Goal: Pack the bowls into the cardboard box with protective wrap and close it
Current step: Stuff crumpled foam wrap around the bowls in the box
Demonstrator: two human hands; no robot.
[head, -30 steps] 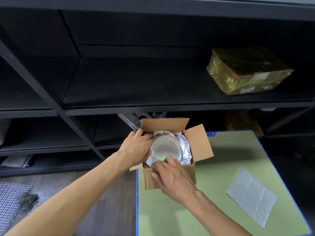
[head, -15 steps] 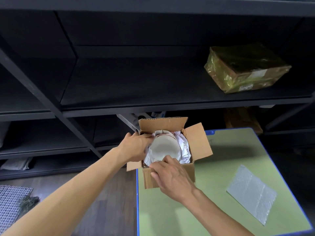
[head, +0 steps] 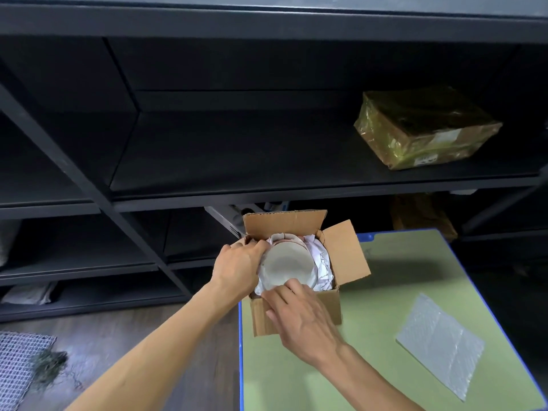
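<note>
An open cardboard box (head: 344, 250) stands at the near left corner of the green table (head: 370, 336). Inside it a white bowl (head: 286, 266) lies on crumpled white wrap (head: 321, 262), with the rim of another bowl showing behind it. My left hand (head: 237, 266) curls over the box's left edge and holds the bowl's left side. My right hand (head: 299, 315) reaches over the box's front wall, its fingertips pinching the bowl's near rim. The box's back and right flaps stand open.
A flat sheet of bubble wrap (head: 441, 342) lies on the table to the right of the box. Dark metal shelving (head: 267, 161) rises behind, holding a taped brown parcel (head: 424, 129) at upper right. A mesh mat (head: 20, 363) lies on the wooden floor at left.
Both hands stay on the bowl in the box. The left hand has shifted slightly along the bowl's left side; the view has drifted a little.
</note>
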